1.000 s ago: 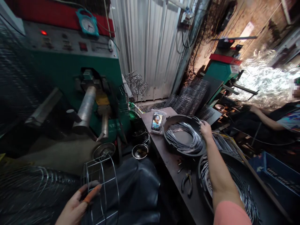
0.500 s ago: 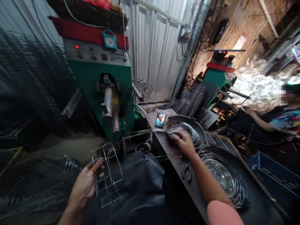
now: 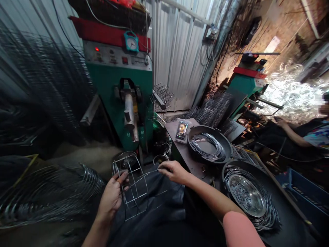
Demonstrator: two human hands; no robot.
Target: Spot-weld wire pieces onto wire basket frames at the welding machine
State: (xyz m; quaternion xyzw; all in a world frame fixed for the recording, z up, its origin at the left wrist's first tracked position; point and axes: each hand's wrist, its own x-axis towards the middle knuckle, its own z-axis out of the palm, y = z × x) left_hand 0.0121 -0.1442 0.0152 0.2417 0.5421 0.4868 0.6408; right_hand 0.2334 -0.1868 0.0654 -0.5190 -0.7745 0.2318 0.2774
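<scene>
My left hand (image 3: 111, 195) is closed on one side of a small wire frame (image 3: 136, 215), a boxy rack of thin crossed rods tilted over my dark-clothed lap. Pinched in the fingertips of my right hand (image 3: 173, 172) is a thin wire (image 3: 149, 173). It stretches left to the frame; whether it touches the frame, and its full shape, I cannot tell. Right of that hand, a black pan (image 3: 207, 148) on the bench holds a coil of wire rings (image 3: 219, 149). Nearer me, a second pan (image 3: 224, 168) holds more wire rings around a metal bowl (image 3: 260, 202) of short wire pieces.
A green machine (image 3: 102, 79) with protruding electrodes stands ahead. On the bench (image 3: 177, 145) lies a phone (image 3: 182, 129) in a clear sleeve. Stacked wire parts (image 3: 51, 195) fill the left side. At the right are a blue crate (image 3: 305, 192) and a seated person (image 3: 295, 135).
My right hand has moved left from the nearer-to-wall pan to beside the wire frame, bringing a thin wire. My left hand keeps hold of the frame. The whole view has shifted slightly.
</scene>
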